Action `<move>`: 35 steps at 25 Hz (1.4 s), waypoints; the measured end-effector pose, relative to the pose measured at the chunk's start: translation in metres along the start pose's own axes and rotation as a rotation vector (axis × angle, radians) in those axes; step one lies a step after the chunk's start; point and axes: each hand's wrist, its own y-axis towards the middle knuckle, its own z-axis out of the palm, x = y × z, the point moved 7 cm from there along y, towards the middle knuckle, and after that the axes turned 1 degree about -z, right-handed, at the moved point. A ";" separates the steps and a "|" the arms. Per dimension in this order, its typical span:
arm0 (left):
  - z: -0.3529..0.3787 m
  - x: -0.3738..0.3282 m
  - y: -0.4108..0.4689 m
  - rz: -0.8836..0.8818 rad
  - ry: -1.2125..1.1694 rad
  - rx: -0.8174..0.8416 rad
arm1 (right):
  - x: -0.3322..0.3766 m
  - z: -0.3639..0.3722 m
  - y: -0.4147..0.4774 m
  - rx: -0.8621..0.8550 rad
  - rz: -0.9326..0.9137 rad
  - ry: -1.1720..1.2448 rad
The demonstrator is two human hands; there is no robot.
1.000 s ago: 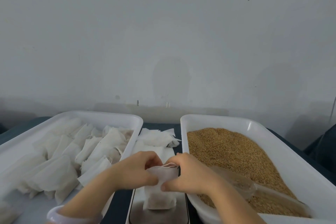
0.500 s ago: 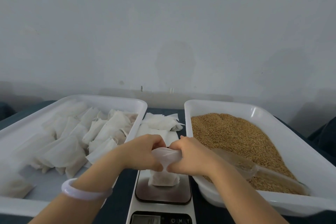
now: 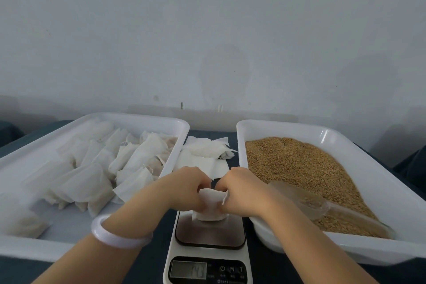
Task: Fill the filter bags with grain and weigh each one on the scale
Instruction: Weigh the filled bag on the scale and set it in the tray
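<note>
A white filter bag (image 3: 210, 205) holding grain stands on the dark platform of the white kitchen scale (image 3: 208, 237). My left hand (image 3: 184, 188) and my right hand (image 3: 243, 190) both pinch the bag's top from either side, fingers curled round the fabric. The scale's display (image 3: 188, 270) shows faint digits I cannot read. A white tray of brown grain (image 3: 297, 163) lies to the right, with a clear plastic scoop (image 3: 306, 200) resting in it. Several empty filter bags (image 3: 205, 152) lie flat behind my hands.
A white tray (image 3: 27, 157) on the left holds several filled filter bags (image 3: 92, 175). A pale bangle (image 3: 117, 235) circles my left wrist. The trays and scale sit on a dark tabletop (image 3: 147, 267) against a grey wall.
The view has tilted down, bringing the scale's display into sight. My hands have drawn closer together on the bag's top, bunching it tighter.
</note>
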 end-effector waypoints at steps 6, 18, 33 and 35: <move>0.003 -0.006 0.004 -0.068 0.109 0.032 | 0.009 0.003 0.001 0.079 -0.048 -0.201; 0.006 -0.004 0.002 0.000 0.060 0.028 | 0.009 0.003 0.002 0.037 -0.045 -0.197; -0.012 0.003 -0.007 0.057 -0.494 -0.090 | -0.014 -0.004 -0.005 -0.060 0.144 0.390; -0.011 0.003 -0.007 0.058 -0.493 -0.090 | -0.014 -0.004 -0.006 -0.063 0.144 0.390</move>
